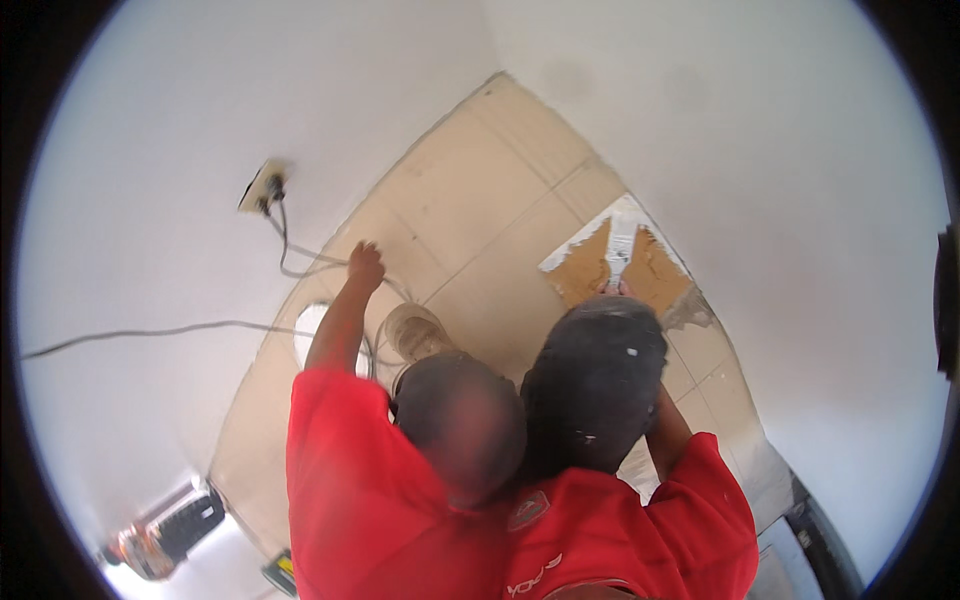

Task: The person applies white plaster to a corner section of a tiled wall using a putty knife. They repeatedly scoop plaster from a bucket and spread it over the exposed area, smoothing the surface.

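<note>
My left hand [367,263] is closed at the grey power cable [322,258], which enters on one side of the fingers and comes out on the other. My right hand [617,290], partly hidden behind my dark-clad knee [598,375], grips a putty knife [621,240] smeared with white. Its wide blade lies over a tan square board [580,270] with white paste along its edges. That board rests on the floor against the right wall.
Two plugs sit in a wall outlet [263,187] on the left wall. Another cable [180,328] stretches leftward. My dusty boot [414,331] is on the beige tiled floor [470,190], beside a white round thing [312,322]. An orange and black power tool [165,535] lies lower left.
</note>
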